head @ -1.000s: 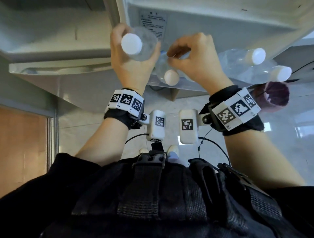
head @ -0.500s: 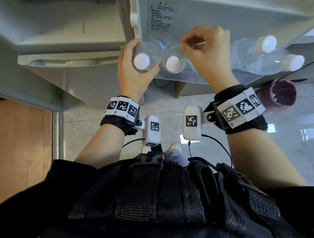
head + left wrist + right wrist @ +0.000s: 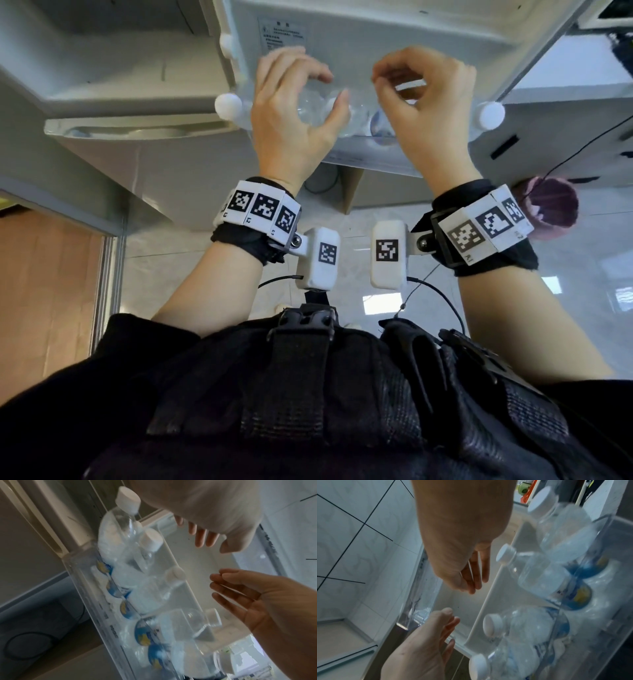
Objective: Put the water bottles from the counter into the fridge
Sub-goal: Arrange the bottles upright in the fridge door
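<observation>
**A:** Head view: which parts matter, largest first?

**B:** Largest is the fridge door (image 3: 394, 24), swung out just beyond both my hands. Next is its clear door shelf (image 3: 80, 582), running below and ahead of my fingertips. In it stand the water bottles (image 3: 120, 536), white caps up, blue labels down behind the shelf wall, packed side by side and touching.

**A:** And the hands?

**B:** My left hand (image 3: 291, 109) hangs just above the row, fingers loosely curved, holding nothing. My right hand (image 3: 428, 102) hangs beside it, fingers relaxed, likewise empty. Neither one touches a bottle, as the wrist views show: bare palms, with a gap between fingertips and caps.

**A:** How many bottles are shelved?

**B:** The left wrist view shows at least four in a line, with what may be a fifth at the near end, too blurred to count. The right wrist view shows four (image 3: 553, 577).

**A:** So how far along is the task?

**B:** I judge this batch placed and let go. The counter is out of every view, so I cannot tell whether more bottles wait there. The door stands open.
</observation>
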The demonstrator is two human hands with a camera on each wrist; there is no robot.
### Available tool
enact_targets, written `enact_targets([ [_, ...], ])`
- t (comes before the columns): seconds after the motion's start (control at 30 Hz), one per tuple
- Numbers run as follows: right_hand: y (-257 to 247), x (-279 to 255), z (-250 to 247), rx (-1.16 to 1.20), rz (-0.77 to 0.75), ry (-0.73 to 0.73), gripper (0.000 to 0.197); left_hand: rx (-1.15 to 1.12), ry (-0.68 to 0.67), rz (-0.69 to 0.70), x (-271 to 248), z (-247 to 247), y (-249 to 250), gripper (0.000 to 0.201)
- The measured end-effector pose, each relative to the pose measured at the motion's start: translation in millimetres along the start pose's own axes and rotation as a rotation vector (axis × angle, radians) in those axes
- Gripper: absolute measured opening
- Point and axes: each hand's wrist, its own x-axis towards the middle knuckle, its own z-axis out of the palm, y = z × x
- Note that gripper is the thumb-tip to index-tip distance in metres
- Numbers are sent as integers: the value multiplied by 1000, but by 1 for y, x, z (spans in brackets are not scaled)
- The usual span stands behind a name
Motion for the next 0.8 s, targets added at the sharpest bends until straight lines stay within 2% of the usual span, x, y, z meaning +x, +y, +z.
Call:
enact_targets([
  [0.13, 17, -15, -44, -23, 19, 113, 13, -8, -103, -15, -11, 30, 31, 27],
  [0.3, 53, -33, -85, -163, 206, 188, 23, -24, -253, -49, -19, 69, 54, 41],
  [0.4, 71, -35, -91, -236, 346, 57, 41, -19, -222, -70, -21, 86, 62, 41],
  [0.47, 80, -35, -89, -236, 389, -3, 43, -14, -193, -89, -18, 94, 58, 39],
  [0.6, 88, -26, -88, -165, 414, 61, 34, -41, -212, -115, 1, 99, 48, 31],
  [0.8, 89, 4, -74, -35, 376, 93, 37, -97, -144, -122, 33, 112, 36, 26],
])
